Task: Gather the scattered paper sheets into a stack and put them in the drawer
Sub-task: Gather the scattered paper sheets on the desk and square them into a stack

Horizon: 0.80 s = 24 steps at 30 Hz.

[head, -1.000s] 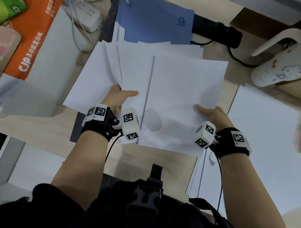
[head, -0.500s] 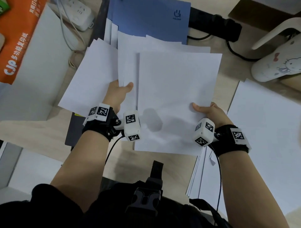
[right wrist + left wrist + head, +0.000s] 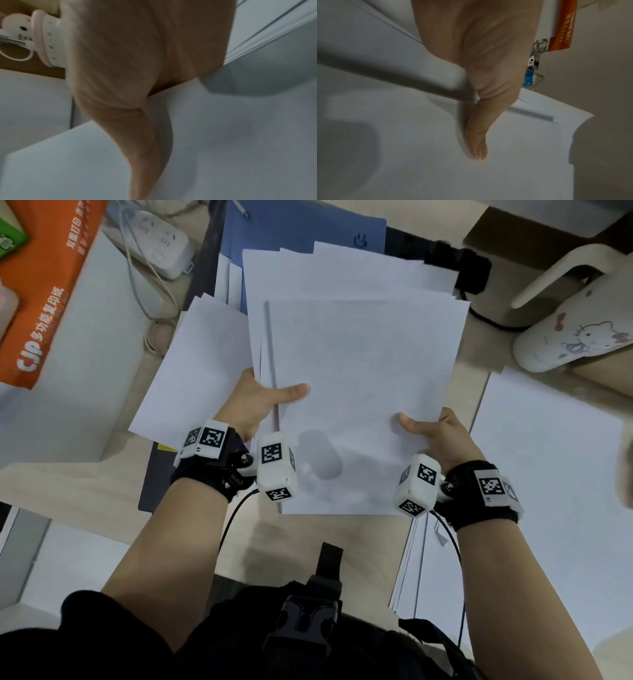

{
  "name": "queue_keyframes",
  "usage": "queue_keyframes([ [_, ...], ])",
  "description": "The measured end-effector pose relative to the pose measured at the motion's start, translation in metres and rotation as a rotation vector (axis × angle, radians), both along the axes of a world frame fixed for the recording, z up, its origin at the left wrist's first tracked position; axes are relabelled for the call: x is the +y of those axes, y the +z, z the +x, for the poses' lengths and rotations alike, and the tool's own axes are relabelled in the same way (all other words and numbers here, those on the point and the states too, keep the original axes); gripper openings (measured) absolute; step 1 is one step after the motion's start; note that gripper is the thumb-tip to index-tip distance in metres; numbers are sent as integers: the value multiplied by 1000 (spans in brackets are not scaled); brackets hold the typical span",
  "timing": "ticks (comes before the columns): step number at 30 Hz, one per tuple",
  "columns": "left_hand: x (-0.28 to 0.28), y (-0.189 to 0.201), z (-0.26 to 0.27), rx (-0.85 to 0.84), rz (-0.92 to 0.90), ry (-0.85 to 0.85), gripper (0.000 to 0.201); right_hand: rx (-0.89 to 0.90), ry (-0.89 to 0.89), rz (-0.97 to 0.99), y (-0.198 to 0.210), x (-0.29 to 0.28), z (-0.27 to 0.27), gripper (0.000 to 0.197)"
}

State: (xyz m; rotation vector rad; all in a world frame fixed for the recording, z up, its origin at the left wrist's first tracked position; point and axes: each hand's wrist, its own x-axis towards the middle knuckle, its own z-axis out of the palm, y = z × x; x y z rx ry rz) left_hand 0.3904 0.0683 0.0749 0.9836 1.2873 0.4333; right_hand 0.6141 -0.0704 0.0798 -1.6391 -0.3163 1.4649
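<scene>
Several white paper sheets (image 3: 359, 364) are held above the desk as a loose, uneven stack, their far edges fanned out. My left hand (image 3: 263, 402) pinches the stack's left edge, thumb on top (image 3: 476, 142), fingers hidden under the paper (image 3: 505, 175). My right hand (image 3: 435, 433) pinches the right edge the same way, thumb lying on the top sheet (image 3: 223, 148). One more white sheet (image 3: 195, 371) sticks out to the left below the held stack. No drawer shows in any view.
A blue folder (image 3: 298, 231) lies behind the stack. An orange and white paper box (image 3: 51, 313) and a power strip (image 3: 161, 244) are at the left. More white sheets (image 3: 548, 491) lie at the right, near a white cartoon-printed mug (image 3: 575, 337).
The top sheet has slid left over the others, narrowing the fan. My left thumb now lies on the top sheet. Both hands keep their hold.
</scene>
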Motion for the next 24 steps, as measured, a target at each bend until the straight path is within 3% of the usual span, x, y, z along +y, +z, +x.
queue_keyframes([
  [3, -6, 17, 0, -52, 17, 8, 75, -3, -7, 101, 10, -8, 3, 19],
  [5, -13, 28, 2, -73, 47, -3, 68, -29, -55, 177, 19, -15, 5, 26],
  [8, -26, 43, 8, -93, 113, -26, 41, -63, -149, 287, 30, -29, 6, 11],
  [10, -38, 53, 11, -108, 151, -9, 32, -76, -209, 332, 37, -40, 7, 15],
  [12, -47, 59, 12, -129, 157, 45, 46, -67, -253, 381, 42, -51, 10, 25],
  [16, -63, 66, 10, -143, 199, 46, 109, 34, -359, 472, 52, -70, 15, 55],
  [20, -73, 69, 4, -139, 217, 35, 119, 7, -325, 425, 59, -84, 12, 84],
  [21, -76, 69, 2, -133, 222, 29, 119, -13, -272, 416, 62, -87, 10, 83],
  [24, -84, 69, -6, -145, 237, 16, 117, -81, -107, 403, 69, -93, 8, 43],
])
